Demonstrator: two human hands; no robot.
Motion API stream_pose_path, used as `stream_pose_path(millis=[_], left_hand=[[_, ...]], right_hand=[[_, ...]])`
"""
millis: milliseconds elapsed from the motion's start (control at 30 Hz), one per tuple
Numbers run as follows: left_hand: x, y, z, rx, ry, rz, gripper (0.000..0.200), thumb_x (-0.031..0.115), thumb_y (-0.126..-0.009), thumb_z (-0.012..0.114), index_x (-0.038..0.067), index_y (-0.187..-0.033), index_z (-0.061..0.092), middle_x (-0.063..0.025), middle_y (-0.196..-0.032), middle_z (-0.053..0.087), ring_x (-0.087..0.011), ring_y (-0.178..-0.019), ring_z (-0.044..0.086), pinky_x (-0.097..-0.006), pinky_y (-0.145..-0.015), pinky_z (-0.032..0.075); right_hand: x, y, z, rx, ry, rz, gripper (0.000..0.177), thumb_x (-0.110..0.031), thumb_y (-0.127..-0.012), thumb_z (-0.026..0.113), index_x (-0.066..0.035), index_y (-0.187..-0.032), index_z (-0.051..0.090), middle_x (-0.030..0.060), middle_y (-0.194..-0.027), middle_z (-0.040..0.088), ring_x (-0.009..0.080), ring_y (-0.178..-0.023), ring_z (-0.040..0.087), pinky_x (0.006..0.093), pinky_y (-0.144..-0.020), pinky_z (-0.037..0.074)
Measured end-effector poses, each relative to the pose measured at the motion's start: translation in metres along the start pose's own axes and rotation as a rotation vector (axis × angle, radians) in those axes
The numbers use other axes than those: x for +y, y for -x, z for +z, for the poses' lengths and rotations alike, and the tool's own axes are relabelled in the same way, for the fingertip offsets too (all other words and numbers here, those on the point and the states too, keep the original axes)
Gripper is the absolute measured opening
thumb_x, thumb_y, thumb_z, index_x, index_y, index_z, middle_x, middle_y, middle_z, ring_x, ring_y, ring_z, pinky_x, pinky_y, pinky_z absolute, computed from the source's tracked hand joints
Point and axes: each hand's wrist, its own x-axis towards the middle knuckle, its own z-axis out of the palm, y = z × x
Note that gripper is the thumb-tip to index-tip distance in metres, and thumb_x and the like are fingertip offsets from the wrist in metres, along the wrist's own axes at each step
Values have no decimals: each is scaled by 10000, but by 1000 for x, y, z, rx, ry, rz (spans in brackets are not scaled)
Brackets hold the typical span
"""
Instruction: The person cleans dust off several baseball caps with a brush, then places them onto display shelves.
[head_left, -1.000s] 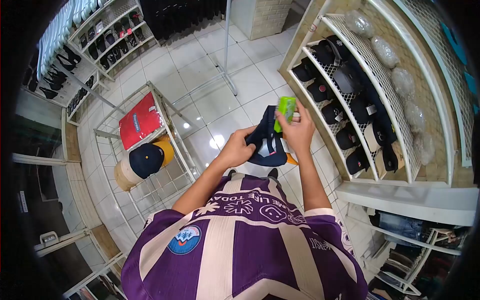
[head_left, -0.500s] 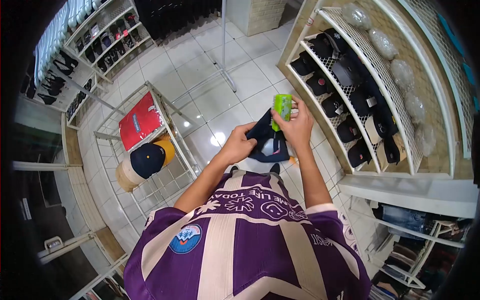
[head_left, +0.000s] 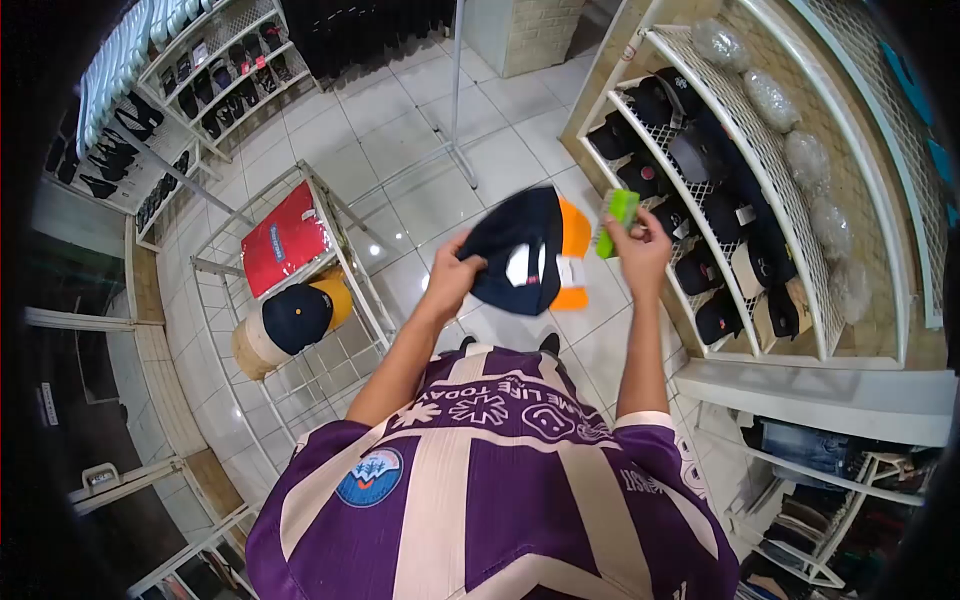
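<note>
In the head view a navy cap (head_left: 505, 228) with an orange brim hangs over the floor in front of me. My left hand (head_left: 452, 278) is closed on its left edge, thumb on top. A white patch with a small red mark shows on the cap, and a white tag lies at the brim. My right hand (head_left: 643, 252) pinches a bright green brush (head_left: 618, 220), its bristles facing left. A small gap separates the brush from the orange brim.
At left a white wire rack (head_left: 345, 205) carries a red packaged garment (head_left: 284, 240) and a row of caps (head_left: 297, 320). Shelves of caps (head_left: 700, 160) stand close at right, with plastic-wrapped bundles (head_left: 806, 160) above. A metal stand (head_left: 455, 145) rises from the tiled floor.
The cap has turned, so its orange brim now shows at right. My right hand has moved right with the green brush, away from the cap. My left hand shifted slightly left.
</note>
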Motion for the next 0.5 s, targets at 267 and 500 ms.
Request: stream_pose_path(millis=[267, 500], left_hand=[[13, -10, -4, -106, 414, -27, 440, -54, -828, 678, 6, -1258, 609, -90, -1097, 719, -179, -944, 707, -321, -880, 580], [28, -1, 2, -250, -113, 250, 453, 14, -880, 728, 7, -1318, 614, -46, -1123, 713, -118, -1018, 655, -294, -941, 524]], right_hand=[[-54, -1, -32, -600, -769, -14, 523, -54, -760, 732, 81, -1261, 660, 167, -1423, 548, 204, -1215, 592, 337, -1095, 422], [-66, -11, -28, -790, -483, -47, 561, -55, -684, 856, 84, -1199, 682, 161, -1328, 620, 220, -1188, 615, 349, -1094, 450]])
